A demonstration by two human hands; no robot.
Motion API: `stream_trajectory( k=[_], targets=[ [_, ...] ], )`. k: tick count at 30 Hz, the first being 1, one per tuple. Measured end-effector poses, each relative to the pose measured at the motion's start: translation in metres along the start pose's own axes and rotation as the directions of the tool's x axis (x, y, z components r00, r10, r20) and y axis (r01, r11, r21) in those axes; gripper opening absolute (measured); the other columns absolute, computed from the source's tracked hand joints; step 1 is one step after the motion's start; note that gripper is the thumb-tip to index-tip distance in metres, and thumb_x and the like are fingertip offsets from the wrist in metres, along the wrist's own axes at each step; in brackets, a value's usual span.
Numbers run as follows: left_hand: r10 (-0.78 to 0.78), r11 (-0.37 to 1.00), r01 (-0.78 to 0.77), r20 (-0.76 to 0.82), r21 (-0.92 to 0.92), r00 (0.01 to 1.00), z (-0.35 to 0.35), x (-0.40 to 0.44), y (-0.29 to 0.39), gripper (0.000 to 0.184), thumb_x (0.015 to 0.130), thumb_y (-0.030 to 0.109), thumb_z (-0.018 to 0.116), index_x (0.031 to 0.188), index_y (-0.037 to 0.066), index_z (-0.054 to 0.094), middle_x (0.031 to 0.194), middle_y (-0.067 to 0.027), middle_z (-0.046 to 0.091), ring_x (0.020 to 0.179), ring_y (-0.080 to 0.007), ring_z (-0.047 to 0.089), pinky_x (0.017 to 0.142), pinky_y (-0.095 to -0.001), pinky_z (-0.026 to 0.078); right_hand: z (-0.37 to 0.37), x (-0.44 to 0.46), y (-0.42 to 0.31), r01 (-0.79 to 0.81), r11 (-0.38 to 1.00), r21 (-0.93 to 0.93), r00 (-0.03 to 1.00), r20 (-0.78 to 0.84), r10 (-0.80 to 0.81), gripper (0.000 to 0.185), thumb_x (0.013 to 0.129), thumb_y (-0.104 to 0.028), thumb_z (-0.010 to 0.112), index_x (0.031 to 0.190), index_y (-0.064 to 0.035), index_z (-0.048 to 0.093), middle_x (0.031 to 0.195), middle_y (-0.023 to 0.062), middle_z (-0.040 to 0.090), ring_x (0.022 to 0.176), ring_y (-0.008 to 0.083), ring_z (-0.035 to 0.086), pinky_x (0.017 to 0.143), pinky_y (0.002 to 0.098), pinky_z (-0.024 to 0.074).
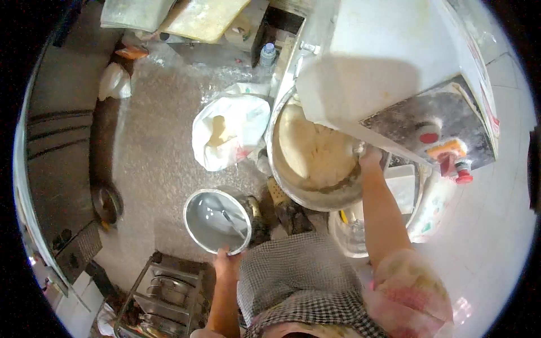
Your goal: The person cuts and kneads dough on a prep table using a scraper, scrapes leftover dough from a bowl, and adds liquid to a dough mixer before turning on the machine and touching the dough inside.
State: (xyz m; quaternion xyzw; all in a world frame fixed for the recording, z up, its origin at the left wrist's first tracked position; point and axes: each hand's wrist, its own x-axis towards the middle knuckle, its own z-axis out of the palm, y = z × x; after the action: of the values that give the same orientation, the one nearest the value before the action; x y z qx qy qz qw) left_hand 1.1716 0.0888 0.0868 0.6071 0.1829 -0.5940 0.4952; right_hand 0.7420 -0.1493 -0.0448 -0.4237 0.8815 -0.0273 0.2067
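Note:
My left hand is closed on the near rim of a round metal pot, which has a spoon-like utensil inside. My right hand reaches to the right inner side of a large mixer bowl; its fingers are partly hidden near the rim, and I cannot make out what they hold. Pale dough lies in that bowl, with a thick smooth fold on its left. Above the bowl stands the white mixer body.
A control panel with red buttons is on the mixer. An open white sack of flour stands left of the bowl. A metal rack is at lower left, a bottle at the top, and a white container right of my arm.

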Motion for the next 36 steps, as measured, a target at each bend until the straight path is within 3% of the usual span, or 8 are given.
stream_trajectory(
  k=[8, 12, 17, 19, 21, 31, 34, 36],
  targets=[
    [-0.022, 0.999, 0.022, 0.003, 0.033, 1.000, -0.010, 0.008, 0.006, 0.050, 0.080, 0.010, 0.052, 0.125, 0.002, 0.032, 0.119, -0.0158, 0.043, 0.102, -0.0331, 0.049, 0.077, -0.0510, 0.045, 0.015, 0.056, -0.042, 0.012, 0.989, -0.144, 0.999, -0.034, -0.017, 0.062, 0.079, -0.028, 0.054, 0.127, 0.0023, 0.030, 0.126, 0.0161, 0.035, 0.117, 0.0298, 0.031, 0.096, 0.0439, 0.0234],
    [0.056, 0.769, -0.183, 0.221, 0.612, 0.974, -0.071, 0.034, -0.013, 0.045, 0.080, 0.008, 0.051, 0.122, 0.001, 0.036, 0.119, -0.0163, 0.044, 0.101, -0.0321, 0.050, 0.076, -0.0481, 0.047, 0.029, -0.009, -0.048, 0.311, 0.886, -0.345, 0.940, -0.022, -0.339, 0.068, 0.078, -0.031, 0.055, 0.130, 0.0039, 0.026, 0.131, 0.0173, 0.030, 0.122, 0.0310, 0.026, 0.099, 0.0464, 0.0191],
    [-0.030, 0.999, 0.027, -0.144, -0.021, 0.989, -0.029, 0.019, 0.000, 0.044, 0.080, 0.006, 0.050, 0.122, 0.002, 0.039, 0.122, -0.0152, 0.042, 0.103, -0.0307, 0.050, 0.078, -0.0458, 0.048, 0.086, -0.083, -0.120, 0.789, 0.283, -0.546, 0.587, 0.532, -0.610, 0.076, 0.077, -0.033, 0.055, 0.133, 0.0058, 0.021, 0.138, 0.0189, 0.024, 0.129, 0.0325, 0.019, 0.104, 0.0495, 0.0137],
    [0.073, 0.920, -0.052, -0.038, 0.389, 0.997, -0.051, 0.028, -0.004, 0.048, 0.079, 0.004, 0.050, 0.124, 0.004, 0.035, 0.122, -0.0150, 0.041, 0.105, -0.0310, 0.048, 0.081, -0.0473, 0.046, 0.117, -0.066, -0.136, 0.738, 0.420, -0.528, 0.669, 0.495, -0.554, 0.080, 0.076, -0.034, 0.056, 0.135, 0.0043, 0.018, 0.141, 0.0187, 0.018, 0.132, 0.0324, 0.014, 0.105, 0.0497, 0.0103],
    [-0.011, 1.000, 0.011, -0.032, -0.008, 0.999, -0.046, 0.034, -0.007, 0.051, 0.078, 0.003, 0.048, 0.126, 0.004, 0.031, 0.121, -0.0145, 0.041, 0.105, -0.0309, 0.047, 0.082, -0.0485, 0.045, 0.132, -0.040, -0.141, 0.699, 0.549, -0.457, 0.715, 0.439, -0.544, 0.083, 0.075, -0.031, 0.056, 0.136, 0.0041, 0.011, 0.143, 0.0188, 0.013, 0.133, 0.0320, 0.011, 0.104, 0.0508, 0.0140],
    [-0.045, 0.998, 0.048, -0.054, 0.042, 0.998, -0.015, 0.011, -0.009, 0.043, 0.078, 0.003, 0.048, 0.119, 0.002, 0.038, 0.114, -0.0150, 0.045, 0.097, -0.0291, 0.051, 0.079, -0.0427, 0.046, 0.045, -0.020, -0.108, 0.733, 0.662, -0.158, 0.600, 0.610, -0.518, 0.051, 0.082, -0.024, 0.048, 0.126, -0.0015, 0.035, 0.133, 0.0154, 0.031, 0.123, 0.0332, 0.031, 0.103, 0.0488, 0.0217],
    [0.043, 0.954, -0.029, -0.042, 0.297, 0.998, -0.034, 0.031, -0.024, 0.043, 0.077, 0.001, 0.048, 0.119, 0.002, 0.038, 0.114, -0.0147, 0.045, 0.100, -0.0283, 0.050, 0.079, -0.0399, 0.046, 0.073, -0.054, -0.008, 0.832, 0.287, -0.475, 0.482, 0.362, -0.798, 0.051, 0.086, -0.033, 0.040, 0.126, -0.0022, 0.038, 0.130, 0.0184, 0.039, 0.119, 0.0379, 0.038, 0.096, 0.0524, 0.0311],
    [0.097, 0.869, -0.114, 0.061, 0.482, 0.993, -0.039, 0.028, -0.028, 0.043, 0.077, 0.000, 0.048, 0.119, 0.001, 0.038, 0.113, -0.0143, 0.045, 0.101, -0.0276, 0.049, 0.079, -0.0389, 0.046, 0.065, -0.057, -0.009, 0.927, -0.014, -0.375, 0.263, 0.676, -0.688, 0.037, 0.083, -0.028, 0.044, 0.107, -0.0008, 0.051, 0.112, 0.0167, 0.051, 0.106, 0.0348, 0.047, 0.093, 0.0470, 0.0349]
  ],
)
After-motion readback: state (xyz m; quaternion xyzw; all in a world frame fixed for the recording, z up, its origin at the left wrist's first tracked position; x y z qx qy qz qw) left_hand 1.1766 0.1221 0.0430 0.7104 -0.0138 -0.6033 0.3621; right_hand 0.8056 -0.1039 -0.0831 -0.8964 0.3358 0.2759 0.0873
